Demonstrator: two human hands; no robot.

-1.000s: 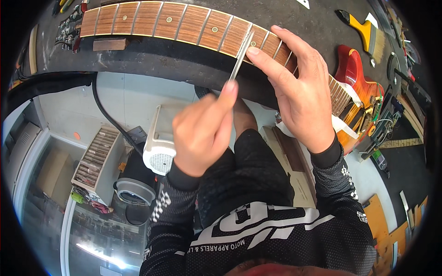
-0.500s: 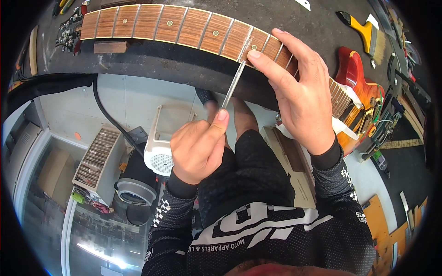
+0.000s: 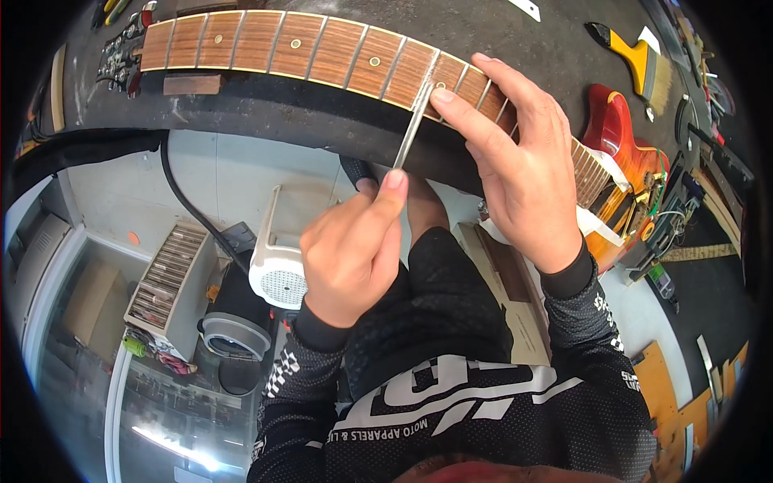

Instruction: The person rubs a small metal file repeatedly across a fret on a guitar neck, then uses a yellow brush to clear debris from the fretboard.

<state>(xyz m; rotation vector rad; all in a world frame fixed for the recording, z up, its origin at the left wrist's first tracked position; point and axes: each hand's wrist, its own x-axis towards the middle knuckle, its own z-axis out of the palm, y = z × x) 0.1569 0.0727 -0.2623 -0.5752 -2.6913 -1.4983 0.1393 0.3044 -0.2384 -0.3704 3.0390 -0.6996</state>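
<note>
An electric guitar lies across the workbench, its brown wooden fretboard toward the left and its red-orange body at the right. My left hand is closed around a slim metal file, index finger stretched along it. The file's far end rests on a fret that has pale dust beside it. My right hand lies over the neck with its fingers apart, thumb near a round inlay dot and fingertips at the far edge of the fretboard.
A wooden block sits under the neck near the headstock. A yellow-handled brush lies at the far right of the bench. Below the bench edge are a white stool, a black bin and a drawer rack.
My left hand has moved slightly up and away from me, pushing the file farther across the fretboard along the fret. My right hand stays almost in place.
</note>
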